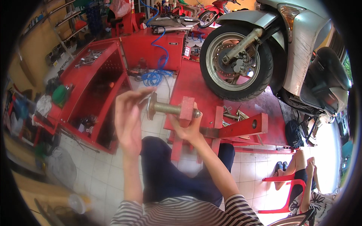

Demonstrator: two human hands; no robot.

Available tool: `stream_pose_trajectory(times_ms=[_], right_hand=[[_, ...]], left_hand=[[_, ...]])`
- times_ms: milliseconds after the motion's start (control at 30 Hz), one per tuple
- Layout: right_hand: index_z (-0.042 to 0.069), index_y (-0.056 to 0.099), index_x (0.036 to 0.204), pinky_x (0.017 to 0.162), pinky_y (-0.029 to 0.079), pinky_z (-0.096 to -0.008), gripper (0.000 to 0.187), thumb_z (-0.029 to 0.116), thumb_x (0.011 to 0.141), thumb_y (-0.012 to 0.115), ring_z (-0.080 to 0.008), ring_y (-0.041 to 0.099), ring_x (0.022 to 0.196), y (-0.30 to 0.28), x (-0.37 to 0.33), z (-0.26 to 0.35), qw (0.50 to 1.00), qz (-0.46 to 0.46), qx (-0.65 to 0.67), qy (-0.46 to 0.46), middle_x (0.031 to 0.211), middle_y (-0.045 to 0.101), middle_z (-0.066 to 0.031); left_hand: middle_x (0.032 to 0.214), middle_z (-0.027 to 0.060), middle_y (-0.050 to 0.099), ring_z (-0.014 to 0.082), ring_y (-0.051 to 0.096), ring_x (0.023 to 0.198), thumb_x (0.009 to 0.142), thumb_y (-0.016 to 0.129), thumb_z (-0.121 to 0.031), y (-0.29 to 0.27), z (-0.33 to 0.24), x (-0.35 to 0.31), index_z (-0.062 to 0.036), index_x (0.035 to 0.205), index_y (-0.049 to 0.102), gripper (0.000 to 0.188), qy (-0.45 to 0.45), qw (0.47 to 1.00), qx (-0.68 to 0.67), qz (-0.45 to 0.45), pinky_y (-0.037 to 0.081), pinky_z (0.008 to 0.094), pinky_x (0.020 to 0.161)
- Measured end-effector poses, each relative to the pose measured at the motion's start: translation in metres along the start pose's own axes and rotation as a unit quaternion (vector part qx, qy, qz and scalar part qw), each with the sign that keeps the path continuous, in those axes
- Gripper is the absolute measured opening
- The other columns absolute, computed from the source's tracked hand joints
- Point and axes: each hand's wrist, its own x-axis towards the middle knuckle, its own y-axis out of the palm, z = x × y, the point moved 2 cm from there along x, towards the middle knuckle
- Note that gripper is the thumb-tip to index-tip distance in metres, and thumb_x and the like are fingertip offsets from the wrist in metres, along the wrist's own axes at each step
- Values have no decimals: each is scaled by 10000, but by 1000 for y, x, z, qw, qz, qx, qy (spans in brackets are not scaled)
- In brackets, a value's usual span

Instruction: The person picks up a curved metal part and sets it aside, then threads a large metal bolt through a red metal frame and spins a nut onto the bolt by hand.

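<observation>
My right hand (187, 129) grips a red metal block (187, 109) with a long threaded bolt (168, 109) running through it. The bolt's flat round end (151, 106) points left. My left hand (130, 119) is raised with its fingers spread, and the fingertips rest against that round end. Both hands hold the piece up in front of me, above my dark trousers (169, 173).
A red lift platform (203, 86) carries a silver scooter, whose front wheel (236, 62) stands on it. A red bracket arm (241, 128) and loose bolts (232, 113) lie on the platform. A red tool cart (94, 86) stands left. A person sits on a red chair (286, 184) at right.
</observation>
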Motion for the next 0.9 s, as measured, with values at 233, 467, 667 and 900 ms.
stream_pose_trajectory(times_ms=[233, 467, 667, 900], right_hand=[[36, 544, 1052, 648, 505, -299, 399, 20, 702, 734, -218, 686, 706, 3, 0, -5, 1000, -22, 15, 7, 784, 664, -101], [-6, 518, 988, 638, 468, -275, 304, -21, 763, 722, -98, 566, 737, 0, 7, 3, 1000, 1, 0, -6, 815, 588, -40], [-1, 516, 969, 621, 451, -266, 287, -20, 764, 715, -90, 549, 717, 0, 0, 10, 1000, 9, -3, -26, 802, 573, -35], [3, 506, 979, 623, 440, -271, 294, -27, 769, 710, -101, 537, 715, 1, 5, 2, 1000, -10, 0, -22, 806, 559, -25]], left_hand=[[1002, 177, 654, 226, 621, 965, 1032, 282, -222, 11, -14, 1, 54, 1128, 547, 395, 81, 982, 163, 59, 405, 383, 995], [1195, 123, 573, 212, 539, 1119, 1058, 256, -363, 11, -6, 7, 7, 1189, 556, 493, -69, 942, 329, -8, 352, 350, 1031], [1086, 136, 598, 273, 577, 1093, 1045, 287, -343, 0, -12, -1, 1, 1083, 504, 409, 58, 981, -154, 98, 406, 445, 1032], [1183, 183, 590, 257, 544, 1160, 1037, 291, -431, 7, 1, -5, 34, 1256, 487, 550, -102, 970, 218, -19, 362, 396, 1045]])
